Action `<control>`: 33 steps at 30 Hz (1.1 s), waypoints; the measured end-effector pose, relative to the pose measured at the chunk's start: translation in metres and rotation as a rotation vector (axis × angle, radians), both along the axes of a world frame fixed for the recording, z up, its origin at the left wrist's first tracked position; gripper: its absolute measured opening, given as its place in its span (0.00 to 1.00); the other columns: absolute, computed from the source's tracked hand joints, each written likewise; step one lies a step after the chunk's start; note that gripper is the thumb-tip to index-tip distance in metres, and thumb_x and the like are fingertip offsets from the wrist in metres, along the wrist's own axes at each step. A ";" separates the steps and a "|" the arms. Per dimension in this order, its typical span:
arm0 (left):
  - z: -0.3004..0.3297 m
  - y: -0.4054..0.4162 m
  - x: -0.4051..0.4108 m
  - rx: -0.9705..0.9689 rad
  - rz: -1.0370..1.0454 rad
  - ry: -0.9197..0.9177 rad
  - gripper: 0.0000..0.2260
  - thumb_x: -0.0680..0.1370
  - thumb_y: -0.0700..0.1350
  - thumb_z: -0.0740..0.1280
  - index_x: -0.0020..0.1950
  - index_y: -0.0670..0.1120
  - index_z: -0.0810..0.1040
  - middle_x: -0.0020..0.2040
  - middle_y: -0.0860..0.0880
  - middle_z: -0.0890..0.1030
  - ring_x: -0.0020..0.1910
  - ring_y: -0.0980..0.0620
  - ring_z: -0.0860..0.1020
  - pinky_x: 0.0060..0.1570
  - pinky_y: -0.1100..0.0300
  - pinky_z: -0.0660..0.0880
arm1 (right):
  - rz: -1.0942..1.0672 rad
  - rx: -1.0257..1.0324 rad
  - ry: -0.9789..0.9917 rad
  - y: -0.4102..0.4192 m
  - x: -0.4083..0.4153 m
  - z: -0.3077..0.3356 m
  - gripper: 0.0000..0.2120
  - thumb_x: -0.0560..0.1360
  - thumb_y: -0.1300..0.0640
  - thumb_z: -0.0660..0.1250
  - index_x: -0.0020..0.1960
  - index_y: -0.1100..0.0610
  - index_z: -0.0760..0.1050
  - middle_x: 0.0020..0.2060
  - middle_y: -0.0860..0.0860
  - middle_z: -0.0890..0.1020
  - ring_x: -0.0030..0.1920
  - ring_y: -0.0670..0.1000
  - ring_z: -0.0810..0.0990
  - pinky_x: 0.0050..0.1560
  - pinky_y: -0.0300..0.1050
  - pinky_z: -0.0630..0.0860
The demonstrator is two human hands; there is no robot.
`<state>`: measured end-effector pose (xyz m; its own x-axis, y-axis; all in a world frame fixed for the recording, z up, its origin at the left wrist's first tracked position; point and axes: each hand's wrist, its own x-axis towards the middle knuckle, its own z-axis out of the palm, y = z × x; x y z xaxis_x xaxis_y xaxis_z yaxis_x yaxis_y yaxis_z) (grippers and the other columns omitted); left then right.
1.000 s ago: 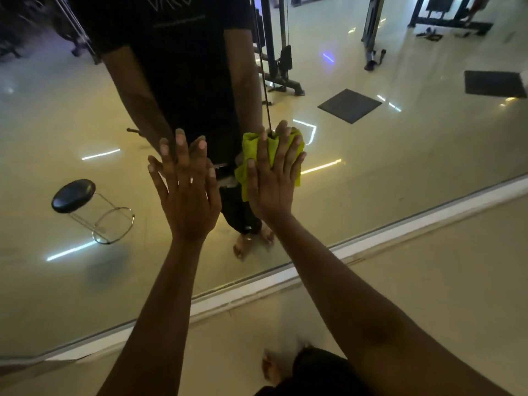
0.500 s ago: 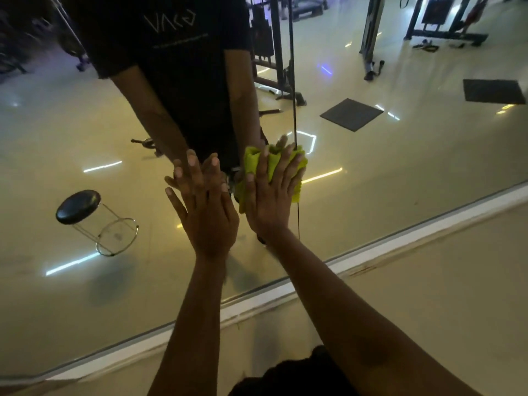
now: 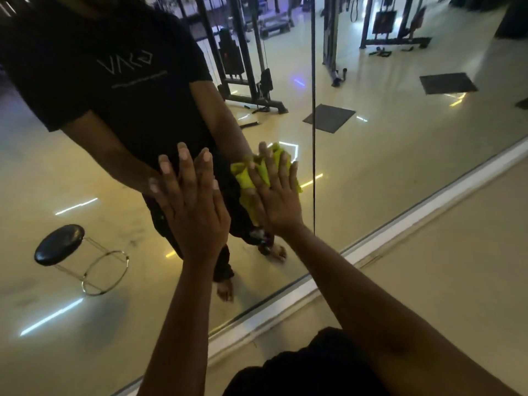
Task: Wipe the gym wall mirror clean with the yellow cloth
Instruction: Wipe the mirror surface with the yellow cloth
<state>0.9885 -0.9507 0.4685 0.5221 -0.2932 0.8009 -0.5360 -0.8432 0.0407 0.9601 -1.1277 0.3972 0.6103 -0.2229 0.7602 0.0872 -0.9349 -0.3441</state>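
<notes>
The yellow cloth (image 3: 267, 178) is being pressed flat-fingered against the mirror (image 3: 400, 155) by the right hand (image 3: 275, 192) for wiping, the empty left hand (image 3: 191, 204) being spread alongside, seemingly as a brace.

Both your bare forearms reach forward; your left hand (image 3: 192, 207) lies flat with fingers straight, your right hand (image 3: 275, 192) likewise.

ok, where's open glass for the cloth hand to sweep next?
Right hand presses the yellow cloth flat on the mirror. Open glass runs rightward past the panel seam and down to the white bottom frame. Leftward is crowded: the left hand, flat on the glass, sits right beside the cloth.
</notes>
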 end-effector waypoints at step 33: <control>-0.057 0.031 0.005 0.107 -0.102 -0.049 0.26 0.91 0.49 0.53 0.90 0.47 0.53 0.89 0.43 0.53 0.88 0.38 0.52 0.84 0.32 0.51 | -0.053 0.186 -0.029 0.061 0.001 -0.047 0.33 0.90 0.46 0.58 0.90 0.53 0.50 0.88 0.55 0.35 0.88 0.67 0.37 0.86 0.72 0.38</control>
